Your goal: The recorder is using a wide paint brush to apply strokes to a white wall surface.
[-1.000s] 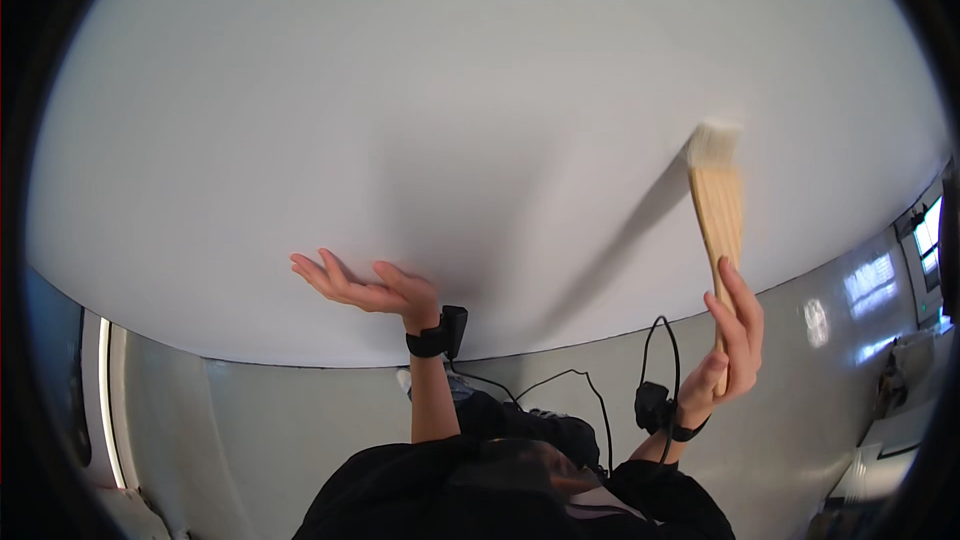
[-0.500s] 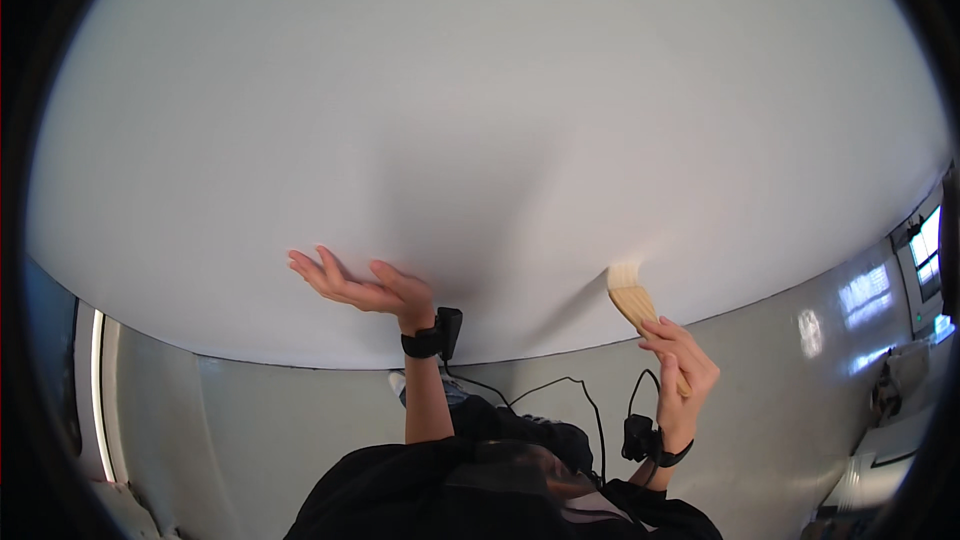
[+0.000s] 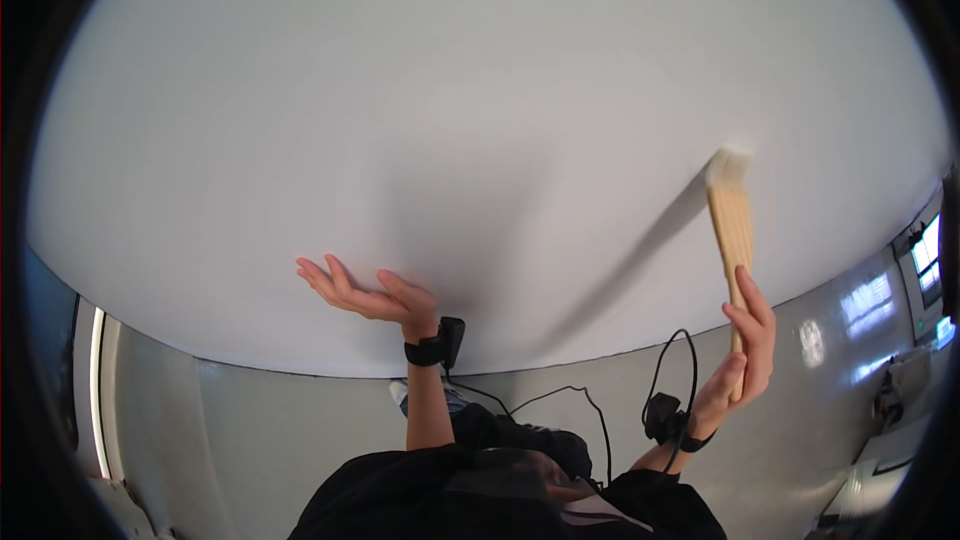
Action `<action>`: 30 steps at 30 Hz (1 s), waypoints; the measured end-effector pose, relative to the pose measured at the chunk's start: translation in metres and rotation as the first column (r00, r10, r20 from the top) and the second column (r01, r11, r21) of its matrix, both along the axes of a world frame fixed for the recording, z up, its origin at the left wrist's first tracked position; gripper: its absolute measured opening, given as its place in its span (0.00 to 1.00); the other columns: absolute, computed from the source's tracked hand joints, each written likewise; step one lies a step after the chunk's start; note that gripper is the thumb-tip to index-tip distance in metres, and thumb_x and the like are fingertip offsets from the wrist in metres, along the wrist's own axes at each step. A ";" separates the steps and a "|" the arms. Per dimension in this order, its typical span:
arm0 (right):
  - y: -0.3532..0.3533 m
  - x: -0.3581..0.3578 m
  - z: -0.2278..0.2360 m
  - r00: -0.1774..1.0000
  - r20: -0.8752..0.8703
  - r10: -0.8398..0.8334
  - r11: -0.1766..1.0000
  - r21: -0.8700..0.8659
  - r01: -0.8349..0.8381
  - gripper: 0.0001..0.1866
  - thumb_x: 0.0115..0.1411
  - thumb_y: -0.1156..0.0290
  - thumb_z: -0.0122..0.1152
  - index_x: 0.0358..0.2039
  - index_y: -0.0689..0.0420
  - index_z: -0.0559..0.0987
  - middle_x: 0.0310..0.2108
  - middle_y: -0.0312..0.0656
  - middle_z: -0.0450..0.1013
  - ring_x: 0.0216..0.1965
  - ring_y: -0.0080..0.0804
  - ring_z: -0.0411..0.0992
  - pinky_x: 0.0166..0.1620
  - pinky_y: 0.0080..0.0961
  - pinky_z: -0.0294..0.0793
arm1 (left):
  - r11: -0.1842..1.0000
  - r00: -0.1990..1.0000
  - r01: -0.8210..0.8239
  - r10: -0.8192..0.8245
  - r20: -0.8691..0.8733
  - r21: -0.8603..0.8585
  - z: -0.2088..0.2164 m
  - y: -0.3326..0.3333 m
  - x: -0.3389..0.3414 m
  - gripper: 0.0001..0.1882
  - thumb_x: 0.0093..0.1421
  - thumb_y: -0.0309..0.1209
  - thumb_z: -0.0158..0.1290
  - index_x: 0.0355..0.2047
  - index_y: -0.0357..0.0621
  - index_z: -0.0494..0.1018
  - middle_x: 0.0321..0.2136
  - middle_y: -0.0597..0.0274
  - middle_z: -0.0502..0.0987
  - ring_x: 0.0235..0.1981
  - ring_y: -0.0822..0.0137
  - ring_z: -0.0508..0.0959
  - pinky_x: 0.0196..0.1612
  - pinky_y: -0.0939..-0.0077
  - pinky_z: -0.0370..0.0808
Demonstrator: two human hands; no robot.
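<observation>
A flat paintbrush [image 3: 732, 225] with a pale wooden handle and white bristles is gripped near its handle's end by my right hand [image 3: 748, 345]. Its bristles touch the white wall [image 3: 620, 60], bent a little against the surface, and a long shadow trails down to the left of them. My left hand [image 3: 370, 298] is held up at the wall with fingers spread and nothing in it. Whether its palm or edge presses on the wall, I cannot tell. Each wrist carries a black strap with a small black device.
A black cable [image 3: 590, 395] runs between the wrist devices across my body. Below the wall lies a grey, shiny floor [image 3: 300, 430]. At the far right are a window [image 3: 927, 255] and white furniture [image 3: 870, 490]; a bright vertical strip [image 3: 98, 390] shows at the left.
My right hand has moved up and to the right, carrying the paintbrush higher along the wall. My left hand has shifted only slightly.
</observation>
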State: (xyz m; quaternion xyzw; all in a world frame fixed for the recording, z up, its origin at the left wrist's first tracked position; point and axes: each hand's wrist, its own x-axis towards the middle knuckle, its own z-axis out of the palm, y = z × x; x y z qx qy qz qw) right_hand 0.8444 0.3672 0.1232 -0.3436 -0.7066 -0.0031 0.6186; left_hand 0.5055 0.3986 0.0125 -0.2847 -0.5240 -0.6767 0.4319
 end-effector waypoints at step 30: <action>-0.014 -0.004 -0.014 0.976 -0.075 0.205 0.975 -0.076 -0.211 0.19 0.69 0.65 0.44 0.22 0.62 0.66 0.50 0.69 0.74 0.50 0.61 0.76 0.58 0.54 0.72 | 1.000 1.000 0.008 -0.008 -0.004 -0.016 0.002 -0.001 0.002 0.30 0.68 0.37 0.42 0.67 0.34 0.59 0.72 0.38 0.49 0.74 0.39 0.46 0.71 0.36 0.46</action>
